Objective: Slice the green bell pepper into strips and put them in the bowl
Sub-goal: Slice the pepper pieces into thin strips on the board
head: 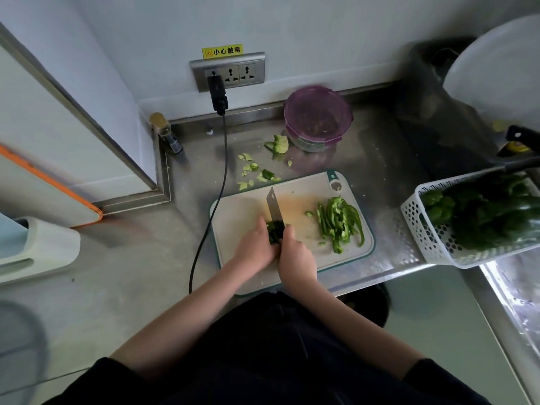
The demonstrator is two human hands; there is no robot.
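A dark green pepper piece (275, 232) lies on the white cutting board (242, 211) between my hands. My left hand (255, 245) holds it down with curled fingers. My right hand (296, 255) grips the handle of a knife (273, 206), whose blade points away from me and rests against the piece. A pile of cut green strips (339, 222) lies on the board's right side. The purple-rimmed bowl (318, 118) stands at the back by the wall.
Pepper core and scraps (263, 165) litter the steel counter behind the board. A white perforated basket (432, 229) with whole green peppers sits at the right. A black cable (217, 194) runs from the wall socket past the board's left edge. A small bottle (165, 131) stands back left.
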